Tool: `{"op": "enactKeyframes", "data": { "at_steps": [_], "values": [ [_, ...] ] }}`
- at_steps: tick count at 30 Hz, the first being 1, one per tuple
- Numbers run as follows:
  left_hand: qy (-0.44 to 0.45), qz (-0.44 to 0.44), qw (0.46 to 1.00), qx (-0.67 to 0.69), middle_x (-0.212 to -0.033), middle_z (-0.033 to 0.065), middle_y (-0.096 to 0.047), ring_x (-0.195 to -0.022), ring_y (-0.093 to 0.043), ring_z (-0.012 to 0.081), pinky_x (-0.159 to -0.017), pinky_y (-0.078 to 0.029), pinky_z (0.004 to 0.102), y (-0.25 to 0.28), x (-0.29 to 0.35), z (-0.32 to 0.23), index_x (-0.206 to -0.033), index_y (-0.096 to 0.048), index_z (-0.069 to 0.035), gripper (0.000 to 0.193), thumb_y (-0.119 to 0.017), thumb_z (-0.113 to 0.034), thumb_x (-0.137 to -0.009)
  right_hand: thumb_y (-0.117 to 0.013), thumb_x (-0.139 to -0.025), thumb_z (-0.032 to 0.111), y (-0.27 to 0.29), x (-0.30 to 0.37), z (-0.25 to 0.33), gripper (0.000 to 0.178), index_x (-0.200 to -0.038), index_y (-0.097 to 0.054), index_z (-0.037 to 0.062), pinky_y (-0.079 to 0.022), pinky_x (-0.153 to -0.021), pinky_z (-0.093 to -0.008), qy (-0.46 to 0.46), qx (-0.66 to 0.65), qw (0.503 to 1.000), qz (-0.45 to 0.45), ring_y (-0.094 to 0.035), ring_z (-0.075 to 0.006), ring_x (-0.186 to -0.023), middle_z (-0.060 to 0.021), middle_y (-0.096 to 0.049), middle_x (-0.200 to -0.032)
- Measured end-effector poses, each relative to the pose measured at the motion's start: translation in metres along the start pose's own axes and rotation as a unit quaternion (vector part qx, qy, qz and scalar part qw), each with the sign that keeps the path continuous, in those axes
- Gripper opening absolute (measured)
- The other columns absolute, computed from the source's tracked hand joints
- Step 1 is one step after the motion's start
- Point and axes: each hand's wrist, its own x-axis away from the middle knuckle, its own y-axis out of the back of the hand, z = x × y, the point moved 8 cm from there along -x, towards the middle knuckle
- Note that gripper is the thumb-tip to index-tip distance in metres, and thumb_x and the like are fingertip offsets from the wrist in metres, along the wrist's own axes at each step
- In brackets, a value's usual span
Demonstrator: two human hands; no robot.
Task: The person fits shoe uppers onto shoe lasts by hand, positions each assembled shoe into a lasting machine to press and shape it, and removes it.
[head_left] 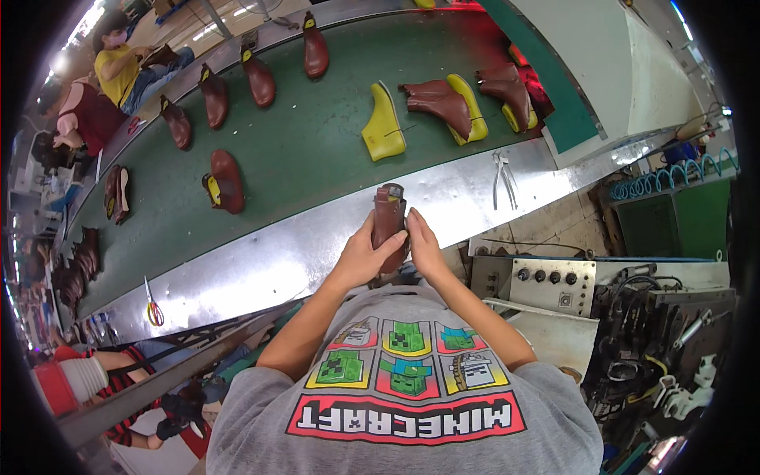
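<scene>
A dark brown leather boot upper (pixel 388 218) stands up between my two hands, just in front of my body at the near edge of the metal ledge. My left hand (pixel 362 255) is closed round its left side, with the thumb across the front. Along its right side, the fingers of my right hand (pixel 426 245) press against the leather. The boot's lower end is partly hidden by my hands. Beyond it on the green conveyor belt (pixel 301 150) stands a yellow shoe last (pixel 383 123). Near that last, brown uppers (pixel 438 101) lean over other yellow lasts (pixel 467 119).
Pincers (pixel 503 180) lie on the shiny metal ledge (pixel 269 273) to the right, scissors (pixel 153 307) to the left. Several brown boots (pixel 214 99) stand along the belt's far side. A machine housing (pixel 602 71) covers the belt's right end. Co-workers (pixel 127 59) sit across the belt.
</scene>
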Motion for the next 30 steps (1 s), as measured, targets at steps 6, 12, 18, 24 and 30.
{"op": "enactKeyframes", "data": {
  "at_steps": [6, 12, 18, 24, 30],
  "values": [
    [-0.025, -0.024, 0.993, 0.109, -0.133, 0.0211, -0.071, -0.121, -0.071, 0.0296, -0.105, -0.054, 0.0393, 0.001, -0.004, 0.015, -0.149, -0.052, 0.003, 0.069, -0.078, -0.037, -0.100, -0.040, -0.115, 0.049, -0.034, -0.034, -0.023, 0.066, -0.148, -0.059, -0.0047, -0.044, -0.116, -0.0428, -0.065, -0.045, 0.994, -0.070, -0.059, -0.0379, -0.138, -0.0281, -0.063, -0.145],
    [-0.020, -0.092, 0.992, 0.086, -0.125, 0.0194, -0.074, -0.115, -0.072, 0.0276, -0.101, -0.055, 0.0383, 0.016, -0.005, 0.019, -0.142, -0.057, 0.004, 0.060, -0.080, -0.030, -0.098, -0.044, -0.115, 0.040, -0.045, -0.041, -0.005, 0.054, -0.132, -0.070, -0.0043, -0.051, -0.103, -0.0436, 0.016, -0.003, 0.994, -0.108, -0.068, -0.0371, -0.114, -0.0258, -0.073, -0.122],
    [-0.034, -0.123, 0.986, 0.110, -0.120, 0.0174, -0.076, -0.107, -0.073, 0.0243, -0.096, -0.056, 0.0370, 0.020, -0.005, 0.014, -0.137, -0.061, 0.005, 0.053, -0.078, -0.029, -0.100, -0.047, -0.114, 0.037, -0.047, -0.043, 0.010, 0.052, -0.131, -0.069, -0.0066, -0.053, -0.100, -0.0435, 0.015, 0.006, 0.996, -0.087, -0.072, -0.0397, -0.110, -0.0279, -0.076, -0.116],
    [-0.045, -0.202, 0.973, 0.106, -0.122, 0.0074, -0.074, -0.110, -0.066, 0.0134, -0.098, -0.052, 0.0313, 0.085, -0.012, 0.021, -0.136, -0.065, 0.004, 0.045, -0.073, -0.027, -0.105, -0.059, -0.110, 0.038, -0.003, -0.034, 0.003, 0.053, -0.139, -0.066, -0.0048, -0.051, -0.109, -0.0413, 0.040, 0.079, 0.994, -0.070, -0.069, -0.0360, -0.128, -0.0266, -0.072, -0.134],
    [-0.169, -0.352, 0.921, 0.004, -0.131, 0.0217, -0.073, -0.119, -0.071, 0.0293, -0.104, -0.053, 0.0386, 0.174, -0.107, 0.047, -0.154, -0.050, 0.006, 0.067, -0.071, -0.034, -0.104, -0.067, -0.104, 0.036, 0.077, -0.023, -0.048, 0.051, -0.136, -0.070, -0.0030, -0.054, -0.107, -0.0415, -0.034, 0.164, 0.983, -0.070, -0.072, -0.0335, -0.123, -0.0253, -0.075, -0.130]
  ]
}}
